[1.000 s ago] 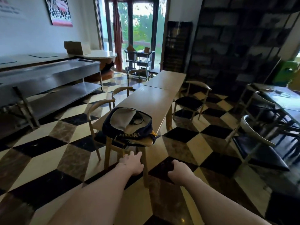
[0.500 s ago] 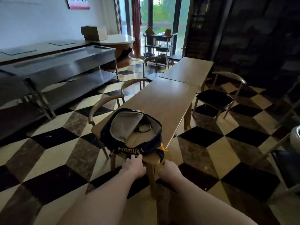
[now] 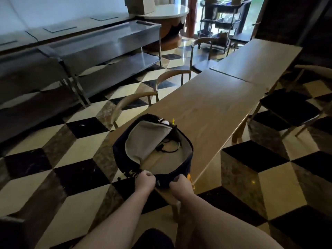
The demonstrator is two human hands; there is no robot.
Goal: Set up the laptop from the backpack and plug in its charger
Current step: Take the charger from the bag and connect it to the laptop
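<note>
Backpack (image 3: 125, 155): dark navy, yellow lettering on the near rim, yellow tabs; lies flat at the near end of the table (image 3: 212, 112), unzipped, mouth gaping upward. Inside: tan lining, a grey sleeve (image 3: 143, 139) leaning against the left wall, a black cable (image 3: 168, 148) loosely coiled just beside it. Laptop itself not discernible.
</note>
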